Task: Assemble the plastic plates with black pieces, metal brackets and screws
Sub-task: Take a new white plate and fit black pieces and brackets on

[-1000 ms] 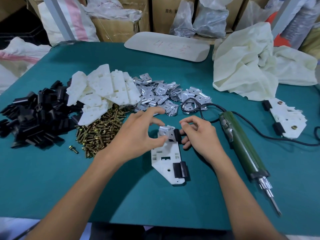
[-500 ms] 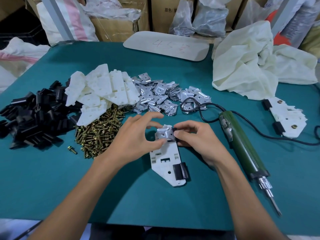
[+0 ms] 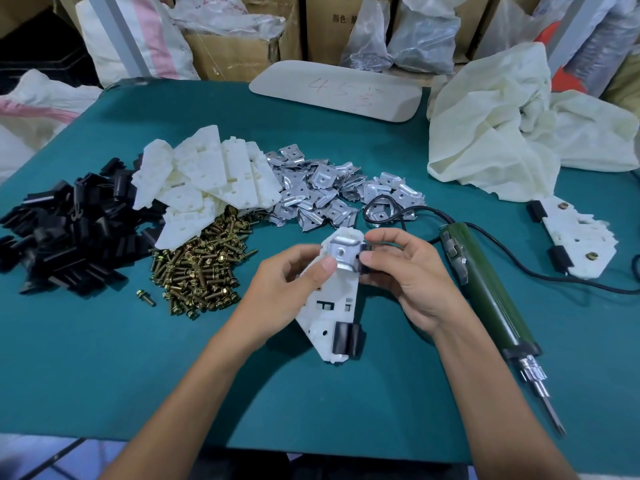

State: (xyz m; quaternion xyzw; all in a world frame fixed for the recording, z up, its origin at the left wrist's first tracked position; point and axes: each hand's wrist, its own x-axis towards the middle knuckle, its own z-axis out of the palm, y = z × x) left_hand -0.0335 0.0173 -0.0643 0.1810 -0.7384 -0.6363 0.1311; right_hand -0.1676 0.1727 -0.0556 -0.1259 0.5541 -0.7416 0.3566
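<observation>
Gripping the white plastic plate [image 3: 329, 306] from both sides, the left hand [image 3: 287, 289] is pinching its left edge, with the thumb lying on the near corner of the metal bracket [image 3: 343, 254]. The right hand [image 3: 405, 271] is curling thumb and forefinger around a black piece [image 3: 364, 259] at the plate's right edge, just beside the bracket. The bracket (shiny, squarish, one hole near its middle) is sitting on the plate's far end, between the two sets of fingertips. The plate is showing pale cream, with rectangular slots and small holes below the fingers, and a second black piece [image 3: 348, 341] is clipping onto its near end. Its long axis is running away from the person, with the tapered end pointing back between the wrists (whether that end is touching the green table [image 3: 104, 358] I cannot tell).
</observation>
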